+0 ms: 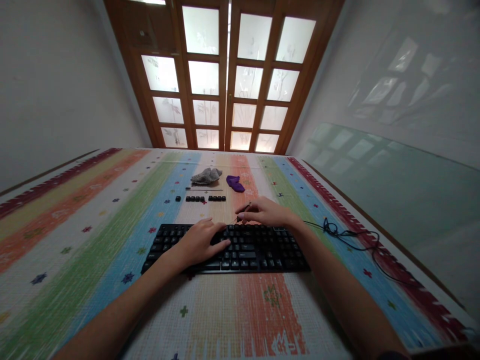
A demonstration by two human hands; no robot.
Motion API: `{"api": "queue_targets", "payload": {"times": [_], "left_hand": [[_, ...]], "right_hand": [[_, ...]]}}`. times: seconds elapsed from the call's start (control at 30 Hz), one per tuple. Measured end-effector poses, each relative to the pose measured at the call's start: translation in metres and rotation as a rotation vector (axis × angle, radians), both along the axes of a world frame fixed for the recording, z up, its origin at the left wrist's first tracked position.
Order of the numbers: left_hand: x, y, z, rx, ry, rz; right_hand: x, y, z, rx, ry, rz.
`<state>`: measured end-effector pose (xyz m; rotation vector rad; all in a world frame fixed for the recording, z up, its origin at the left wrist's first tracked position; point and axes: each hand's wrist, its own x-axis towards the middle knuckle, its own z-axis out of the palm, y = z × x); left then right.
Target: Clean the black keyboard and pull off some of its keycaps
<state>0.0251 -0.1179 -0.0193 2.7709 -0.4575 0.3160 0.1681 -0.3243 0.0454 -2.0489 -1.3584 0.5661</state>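
Note:
A black keyboard (245, 254) lies flat on the striped tablecloth. My left hand (200, 240) rests on its left-middle part, fingers stretched over the keys and thumb apart. Above the keyboard's back edge, my right hand (264, 212) pinches a small dark tool with thin wires at its end, which looks like a keycap puller (238, 218). The wire ends are too fine to tell whether they touch a key. Beyond the keyboard, several loose black keycaps (195, 199) stand in a row, in groups, with a single keycap (178, 199) at the left end.
Behind the keycaps lies a thin brush (204, 189), with a crumpled grey cloth (206, 176) and a purple cloth (235, 183) farther back. A black cable (337, 231) lies tangled at the right. White walls flank the table, and wooden glass-paned doors (226, 100) stand beyond it.

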Motion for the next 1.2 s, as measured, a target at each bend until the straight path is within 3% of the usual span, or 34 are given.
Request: {"api": "queue_targets", "payload": {"times": [0.5,0.9,1.2], "left_hand": [[0.001,0.000,0.005,-0.016,0.048,0.003],[0.002,0.001,0.001,-0.034,0.032,-0.006],[0.001,0.002,0.000,-0.028,0.022,-0.012]], "right_hand": [[-0.001,0.005,-0.010,0.004,0.014,-0.025],[-0.024,0.019,-0.010,0.035,-0.174,-0.068],[-0.020,0.020,-0.014,0.045,-0.211,-0.126]]}}
